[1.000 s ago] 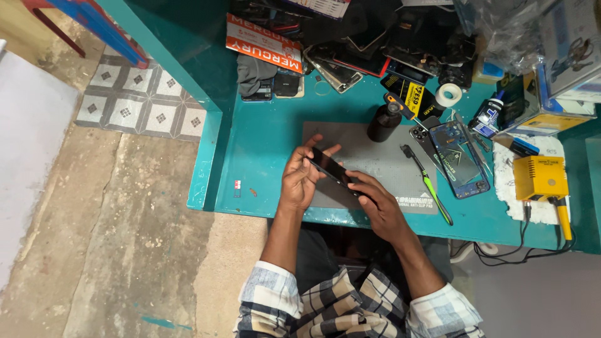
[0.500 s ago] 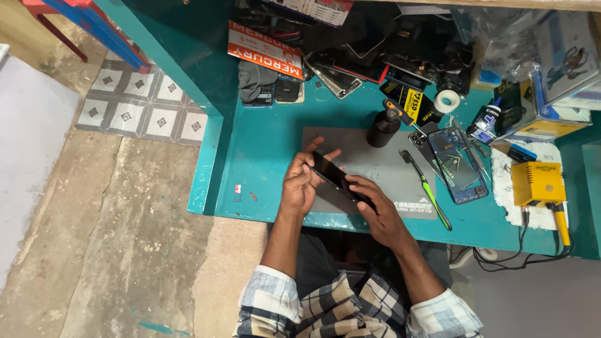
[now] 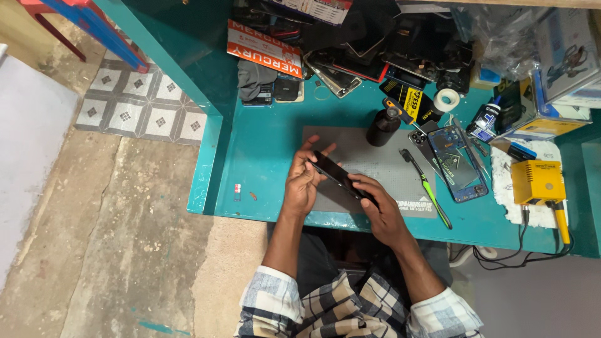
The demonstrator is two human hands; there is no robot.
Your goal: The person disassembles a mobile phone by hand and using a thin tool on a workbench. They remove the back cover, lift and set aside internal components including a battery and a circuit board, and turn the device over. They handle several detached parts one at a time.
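Nearest to you are your own checked sleeves (image 3: 350,307), with both forearms reaching up onto the teal tabletop (image 3: 263,169). Your left hand (image 3: 303,178) is curled around the upper end of a dark phone (image 3: 335,174), thumb on one side and fingers splayed behind it, so it is partly closed with a firm hold on the phone. Your right hand (image 3: 382,206) grips the lower end of the same phone, fingers folded over its edge, closed around it as well. The phone is slanted between your two hands, held just above the near part of the grey work mat (image 3: 375,166) that lies on the tabletop; whether it touches the mat I cannot tell.

Just beyond your right hand, a green-handled brush (image 3: 429,191) lies at an angle across the mat's right edge. Farther back, a small black bottle (image 3: 383,127) stands upright at the mat's far side. To its right lies an opened blue phone body (image 3: 457,159) with its insides showing, and near that, toward the right end of the tabletop, a yellow box-shaped device (image 3: 537,181) sits on a white cloth (image 3: 507,181). A white roll of tape (image 3: 446,99) lies behind these. At the far back, a heap of dark phones and parts (image 3: 375,50) is piled against the wall, beside an orange and white carton (image 3: 263,47).
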